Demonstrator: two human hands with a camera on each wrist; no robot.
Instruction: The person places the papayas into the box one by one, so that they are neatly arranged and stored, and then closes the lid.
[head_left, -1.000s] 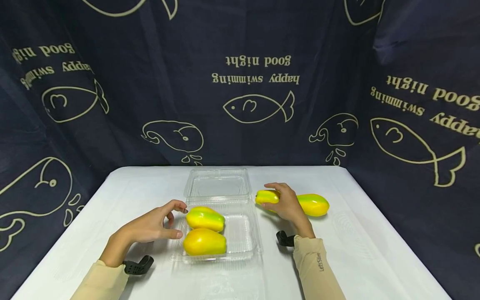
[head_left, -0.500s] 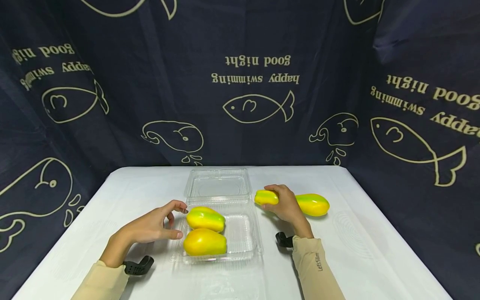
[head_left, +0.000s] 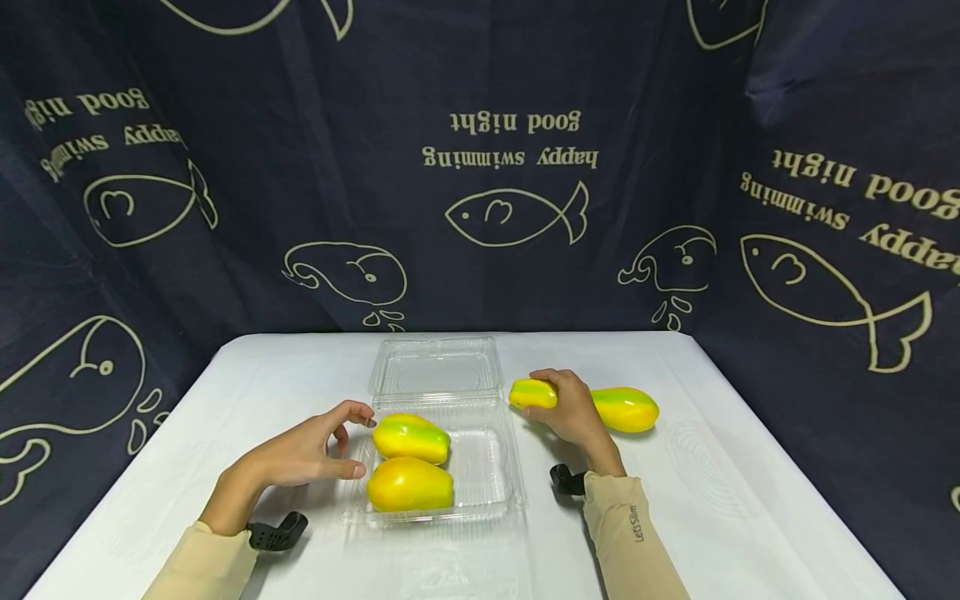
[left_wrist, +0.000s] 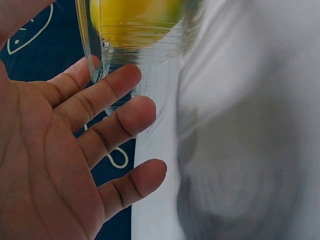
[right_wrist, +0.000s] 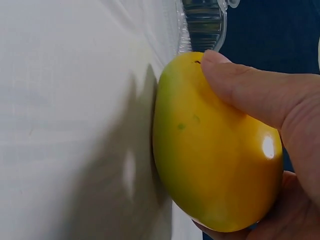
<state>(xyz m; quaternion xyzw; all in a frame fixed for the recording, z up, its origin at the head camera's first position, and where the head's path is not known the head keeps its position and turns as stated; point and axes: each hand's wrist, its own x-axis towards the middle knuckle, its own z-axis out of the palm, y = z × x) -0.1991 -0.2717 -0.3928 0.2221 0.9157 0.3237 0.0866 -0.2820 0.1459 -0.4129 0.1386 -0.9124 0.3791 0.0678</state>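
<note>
Pointing lengthwise left toward the box, one fruit is grasped by the right hand; the left hand is relaxed, empty.

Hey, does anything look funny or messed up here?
Yes: the writing on the dark cloth is upside down, so "good night" reads the wrong way up. I see nothing spilled or broken; two yellow-green fruits sit in the open clear box, and the right hand holds another fruit.
</note>
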